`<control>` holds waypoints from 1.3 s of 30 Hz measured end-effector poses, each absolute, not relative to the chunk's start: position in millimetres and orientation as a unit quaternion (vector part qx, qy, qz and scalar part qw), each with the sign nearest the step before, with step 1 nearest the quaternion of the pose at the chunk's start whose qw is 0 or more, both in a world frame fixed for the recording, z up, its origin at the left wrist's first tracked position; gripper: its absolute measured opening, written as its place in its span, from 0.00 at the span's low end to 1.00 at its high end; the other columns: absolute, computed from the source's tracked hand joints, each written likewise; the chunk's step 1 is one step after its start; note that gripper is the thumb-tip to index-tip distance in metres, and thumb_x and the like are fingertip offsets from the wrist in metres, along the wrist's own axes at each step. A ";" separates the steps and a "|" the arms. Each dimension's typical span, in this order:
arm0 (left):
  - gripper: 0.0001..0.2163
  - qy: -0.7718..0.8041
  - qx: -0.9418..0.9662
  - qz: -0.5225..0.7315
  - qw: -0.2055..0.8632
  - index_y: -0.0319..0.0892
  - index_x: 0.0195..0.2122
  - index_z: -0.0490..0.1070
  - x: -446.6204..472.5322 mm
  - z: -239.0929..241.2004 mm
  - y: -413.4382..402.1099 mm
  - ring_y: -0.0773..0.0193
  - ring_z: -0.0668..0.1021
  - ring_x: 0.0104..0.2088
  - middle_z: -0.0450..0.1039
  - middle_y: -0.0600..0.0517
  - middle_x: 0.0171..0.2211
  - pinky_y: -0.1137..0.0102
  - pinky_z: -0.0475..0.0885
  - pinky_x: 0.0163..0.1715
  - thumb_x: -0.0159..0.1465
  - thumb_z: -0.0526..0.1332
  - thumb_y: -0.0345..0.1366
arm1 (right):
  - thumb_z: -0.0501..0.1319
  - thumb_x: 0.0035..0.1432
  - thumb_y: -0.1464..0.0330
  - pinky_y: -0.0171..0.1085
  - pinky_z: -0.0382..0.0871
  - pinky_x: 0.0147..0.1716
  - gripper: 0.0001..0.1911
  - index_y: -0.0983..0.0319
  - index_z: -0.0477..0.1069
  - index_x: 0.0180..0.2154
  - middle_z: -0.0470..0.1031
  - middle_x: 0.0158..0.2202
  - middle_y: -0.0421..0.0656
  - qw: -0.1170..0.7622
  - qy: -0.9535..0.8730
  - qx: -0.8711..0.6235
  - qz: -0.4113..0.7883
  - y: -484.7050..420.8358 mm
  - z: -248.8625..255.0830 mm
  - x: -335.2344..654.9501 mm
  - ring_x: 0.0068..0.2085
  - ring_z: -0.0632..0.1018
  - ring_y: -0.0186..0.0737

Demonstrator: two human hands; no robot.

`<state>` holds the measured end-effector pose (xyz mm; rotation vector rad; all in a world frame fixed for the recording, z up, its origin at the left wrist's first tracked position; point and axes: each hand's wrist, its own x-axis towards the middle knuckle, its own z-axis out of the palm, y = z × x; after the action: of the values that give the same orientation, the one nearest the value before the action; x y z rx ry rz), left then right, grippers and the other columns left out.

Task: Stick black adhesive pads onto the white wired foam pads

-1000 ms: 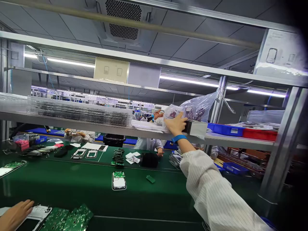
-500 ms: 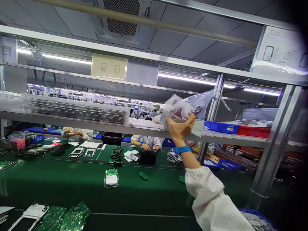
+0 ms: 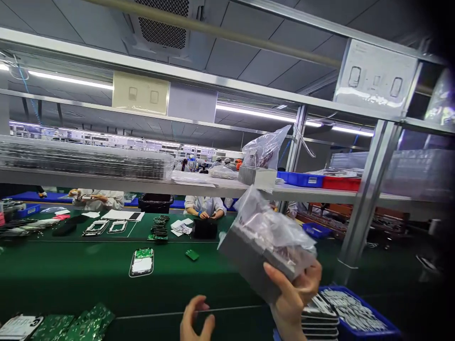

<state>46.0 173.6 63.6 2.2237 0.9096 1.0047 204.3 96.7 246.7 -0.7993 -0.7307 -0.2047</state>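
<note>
My right hand (image 3: 293,291) grips a dark grey block (image 3: 249,260) with a clear plastic bag (image 3: 273,227) on top, tilted above the green bench. Something reddish-brown shows dimly through the bag. At the bottom middle, my left hand (image 3: 197,319) holds nothing, its fingers curved and apart, to the left of the block. Another plastic bag (image 3: 265,151) rests on a grey and white block on the shelf (image 3: 213,187). On the green surface, a device casing with a circuit board (image 3: 142,262) lies beside a small green board (image 3: 192,255).
Green circuit boards (image 3: 74,324) lie at the lower left. A blue bin of small white parts (image 3: 355,310) and stacked frames (image 3: 320,319) are at the lower right. A metal post (image 3: 369,199) rises on the right. Co-workers' hands (image 3: 204,215) work across the bench.
My right hand has come down from the shelf with the block and bag in it. My left hand has entered at the bottom. The view has turned right.
</note>
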 end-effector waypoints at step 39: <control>0.08 0.186 0.927 0.313 0.085 0.47 0.41 0.74 -5.3 91.7 201.6 0.47 0.65 0.62 0.71 0.47 0.56 0.38 0.32 0.63 0.61 0.61 0.31 | 0.54 0.58 0.77 0.54 0.60 0.54 0.12 0.60 0.75 0.34 0.79 0.39 0.47 0.339 -0.816 -0.468 -0.005 141.0 111.1 241.4 0.45 0.76 0.46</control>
<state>-5.3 201.6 91.7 2.7655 0.5555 0.9335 241.4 141.0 111.1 -1.2195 -2.1248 -0.0118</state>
